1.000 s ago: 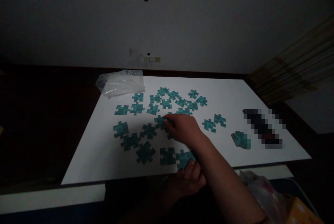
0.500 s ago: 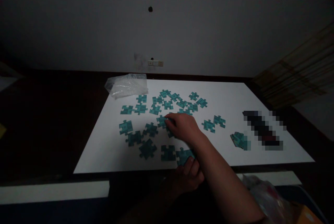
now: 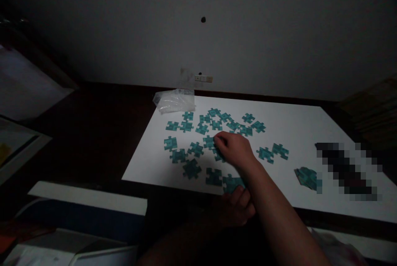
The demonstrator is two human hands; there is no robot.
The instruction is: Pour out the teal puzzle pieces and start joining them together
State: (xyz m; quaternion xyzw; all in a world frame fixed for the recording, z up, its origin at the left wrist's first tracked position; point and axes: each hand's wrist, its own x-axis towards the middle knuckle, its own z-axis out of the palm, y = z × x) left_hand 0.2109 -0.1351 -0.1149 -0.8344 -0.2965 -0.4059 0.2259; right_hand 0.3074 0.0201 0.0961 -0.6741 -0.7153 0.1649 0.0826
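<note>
Teal jigsaw puzzle pieces point(image 3: 192, 168) lie spread over a white tabletop point(image 3: 149, 162). My right hand point(image 3: 234, 148) reaches over the middle, thumb and fingers pinched at the right edge of a puzzle piece point(image 3: 209, 142). Another puzzle piece point(image 3: 218, 155) is partly hidden under that hand. At the near table edge my left hand point(image 3: 238, 204) is closed, its curled fingers on the lower edge of a puzzle piece point(image 3: 232, 183). The thumb of the left hand is hidden, and my right forearm passes beside it.
A clear plastic bag point(image 3: 175, 100) lies at the far left corner. To the right sit a small heap of puzzle pieces point(image 3: 305, 177) and a dark pixelated object point(image 3: 344, 168). The wall point(image 3: 263, 51) stands behind the table. A white-topped bench point(image 3: 93, 197) is at near left.
The camera view has turned left, so the table appears further right. Both hands keep about the same place among the puzzle pieces.
</note>
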